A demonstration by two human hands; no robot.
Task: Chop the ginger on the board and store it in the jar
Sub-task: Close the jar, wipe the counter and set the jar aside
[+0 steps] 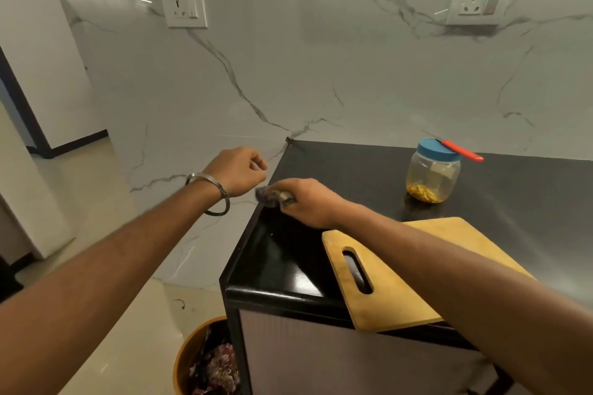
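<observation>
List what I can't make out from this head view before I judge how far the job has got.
- Thing in the right hand: blurred, mostly covered by the fingers; cloth or tool, cannot tell.
- Cutting board: its right part lies under the right forearm, so any ginger left there is hidden.
- Left hand: fingers curl away from the camera; whether it holds anything, cannot tell.
- Bin: cut off by the bottom edge.

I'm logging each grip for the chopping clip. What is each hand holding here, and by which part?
The right hand grips a blurred dark object at one end; what it is cannot be told. The left hand is loosely curled and holds nothing visible.
</observation>
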